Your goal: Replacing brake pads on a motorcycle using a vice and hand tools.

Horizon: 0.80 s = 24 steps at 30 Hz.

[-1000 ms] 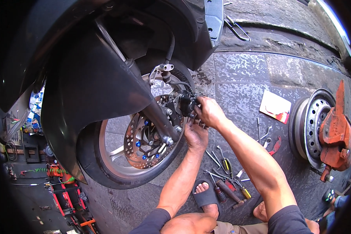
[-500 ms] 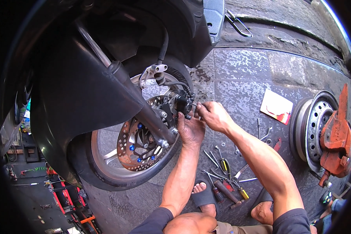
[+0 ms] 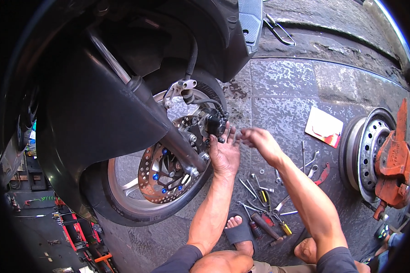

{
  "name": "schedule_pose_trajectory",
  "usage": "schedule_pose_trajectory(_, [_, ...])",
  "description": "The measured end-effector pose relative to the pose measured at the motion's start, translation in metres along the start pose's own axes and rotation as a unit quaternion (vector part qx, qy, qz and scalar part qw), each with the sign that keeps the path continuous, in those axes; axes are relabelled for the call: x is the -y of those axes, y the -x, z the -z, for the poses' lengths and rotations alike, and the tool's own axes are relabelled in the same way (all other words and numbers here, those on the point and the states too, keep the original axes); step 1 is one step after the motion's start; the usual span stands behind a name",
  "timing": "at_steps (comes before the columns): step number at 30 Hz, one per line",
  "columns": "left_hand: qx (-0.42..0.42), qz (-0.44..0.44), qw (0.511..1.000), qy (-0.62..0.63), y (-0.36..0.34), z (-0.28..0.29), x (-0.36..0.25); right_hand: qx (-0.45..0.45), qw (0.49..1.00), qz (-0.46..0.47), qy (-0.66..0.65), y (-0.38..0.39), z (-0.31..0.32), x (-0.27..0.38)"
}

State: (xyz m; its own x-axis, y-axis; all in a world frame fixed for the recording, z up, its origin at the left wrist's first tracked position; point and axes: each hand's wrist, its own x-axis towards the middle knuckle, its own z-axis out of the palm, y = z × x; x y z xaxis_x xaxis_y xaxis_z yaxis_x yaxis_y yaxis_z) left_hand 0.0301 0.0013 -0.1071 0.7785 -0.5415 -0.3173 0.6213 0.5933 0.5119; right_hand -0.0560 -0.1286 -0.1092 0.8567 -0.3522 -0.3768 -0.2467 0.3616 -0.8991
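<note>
A black brake caliper [image 3: 214, 125] hangs on its hose at the edge of the drilled brake disc [image 3: 171, 191] of a wheel. My left hand [image 3: 224, 159] holds the caliper from below, with the thumb on its near side and the fingers up along its right side. Just right of it, apart from the caliper, is my right hand [image 3: 262, 143]. Its fingers are bent and their tips are smeared by motion, so whether anything is between them cannot be made out. The dark fork leg [image 3: 168, 129] runs down to the wheel's axle.
Several hand tools lie on the paving, among them pliers [image 3: 263, 196], a hammer [image 3: 266, 226] and wrenches. A white and red card [image 3: 323, 126] lies farther right. Beside it stand a bare steel wheel rim [image 3: 373, 154] and an orange vise [image 3: 396, 164]. A red tool tray [image 3: 70, 230] is at lower left.
My right hand has come away from the caliper, moving to the right and slightly down. The left hand stays at the caliper, its fingers a little more extended. The view has shifted slightly.
</note>
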Motion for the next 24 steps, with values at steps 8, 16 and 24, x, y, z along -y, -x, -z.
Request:
schedule_pose_trajectory(8, [-0.185,-0.055,0.965,-0.177,0.025,-0.016,0.003,-0.008,0.899,-0.032,-0.436,-0.047,-0.062,0.008])
schedule_pose_trajectory(16, [-0.196,-0.11,0.918,-0.327,0.023,-0.013,-0.001,0.004,0.881,-0.026,-0.472,-0.042,-0.079,0.001])
schedule_pose_trajectory(24, [-0.186,-0.134,0.912,-0.341,0.026,-0.009,-0.005,-0.043,0.904,-0.045,-0.423,-0.05,-0.093,-0.008])
